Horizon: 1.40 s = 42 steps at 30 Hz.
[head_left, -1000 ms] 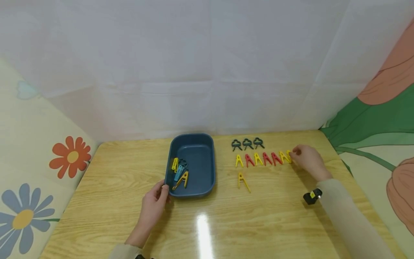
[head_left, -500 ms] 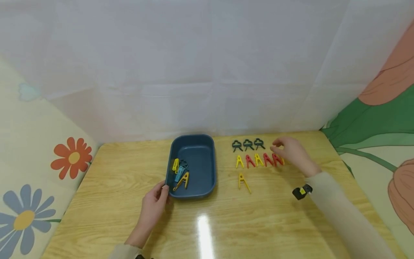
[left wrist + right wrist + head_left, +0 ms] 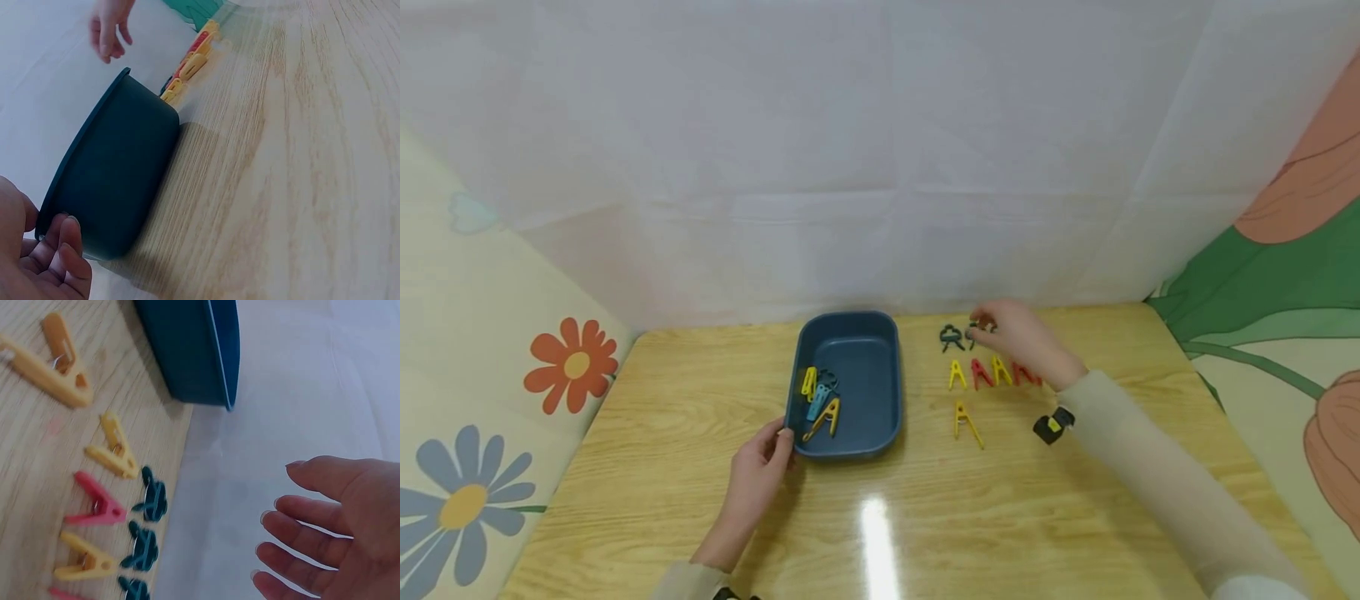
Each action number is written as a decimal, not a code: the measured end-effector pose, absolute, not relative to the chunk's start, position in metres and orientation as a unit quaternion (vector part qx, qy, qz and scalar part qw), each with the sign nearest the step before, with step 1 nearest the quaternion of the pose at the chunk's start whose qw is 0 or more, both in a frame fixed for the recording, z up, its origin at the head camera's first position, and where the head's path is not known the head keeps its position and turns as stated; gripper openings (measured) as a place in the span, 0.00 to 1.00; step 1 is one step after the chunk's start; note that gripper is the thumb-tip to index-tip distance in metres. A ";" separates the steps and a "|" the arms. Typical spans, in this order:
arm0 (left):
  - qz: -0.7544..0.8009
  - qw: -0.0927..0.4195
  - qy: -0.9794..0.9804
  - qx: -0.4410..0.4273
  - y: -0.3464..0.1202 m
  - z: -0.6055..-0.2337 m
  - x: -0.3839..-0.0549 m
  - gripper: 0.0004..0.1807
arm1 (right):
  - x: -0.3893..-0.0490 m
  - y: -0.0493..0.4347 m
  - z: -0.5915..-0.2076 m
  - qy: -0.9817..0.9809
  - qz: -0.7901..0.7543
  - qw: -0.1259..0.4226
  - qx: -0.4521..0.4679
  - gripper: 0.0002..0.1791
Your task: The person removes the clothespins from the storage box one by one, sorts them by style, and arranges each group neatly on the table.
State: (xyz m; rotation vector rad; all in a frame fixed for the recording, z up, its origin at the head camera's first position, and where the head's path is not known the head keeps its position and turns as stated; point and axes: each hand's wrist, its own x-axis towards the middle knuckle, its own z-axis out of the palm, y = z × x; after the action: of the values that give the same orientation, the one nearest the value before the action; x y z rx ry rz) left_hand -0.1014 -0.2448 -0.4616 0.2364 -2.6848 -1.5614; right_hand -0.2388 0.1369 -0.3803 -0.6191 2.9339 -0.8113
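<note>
Both hands are busy in different ways: my left hand (image 3: 758,471) pinches the near left corner of the blue box (image 3: 865,392), and my right hand (image 3: 1018,337) hangs in the air with nothing in it, its fingers loose and a bit apart. Below my right hand, and a little to the left, are three dark green clips (image 3: 144,547) on the table (image 3: 700,375). They sit side by side in a short row near the back edge, just right of the box. My right hand is much nearer to them than my left, and it hides part of that row from above. The long side of the box points away from me, and its tall wall stands between those clips and the few clips (image 3: 825,419) inside. On my side of the green row is a row of small yellow and red clips (image 3: 981,373), partly under my right hand and wrist. Closer to me lies one bigger yellow clip (image 3: 967,423), legs wide. Behind everything hangs a white cloth (image 3: 775,167).
</note>
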 end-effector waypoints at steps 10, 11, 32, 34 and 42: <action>-0.503 0.017 -0.861 0.076 -0.244 -0.463 -0.101 0.20 | -0.251 0.083 -0.364 0.931 -0.232 0.031 -0.279 0.19; -0.504 0.017 -0.860 0.075 -0.244 -0.463 -0.101 0.20 | -0.254 0.078 -0.362 0.931 -0.226 0.033 -0.284 0.19; -0.504 0.014 -0.861 0.062 -0.240 -0.462 -0.103 0.21 | -0.273 -0.043 -0.359 0.904 -0.111 0.085 -0.405 0.17; -0.505 0.016 -0.861 0.062 -0.240 -0.461 -0.102 0.21 | -0.271 -0.053 -0.363 0.907 -0.114 0.097 -0.394 0.17; -0.514 0.024 -0.856 0.057 -0.240 -0.461 -0.103 0.20 | -0.267 -0.083 -0.381 0.919 -0.117 0.150 -0.345 0.14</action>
State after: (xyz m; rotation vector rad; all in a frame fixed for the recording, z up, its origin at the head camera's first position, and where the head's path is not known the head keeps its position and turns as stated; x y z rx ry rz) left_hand -0.1030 -0.2401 -0.4614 0.1760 -2.6488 -1.5895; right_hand -0.2667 -0.0834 -0.3814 -0.9914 2.6410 -0.3360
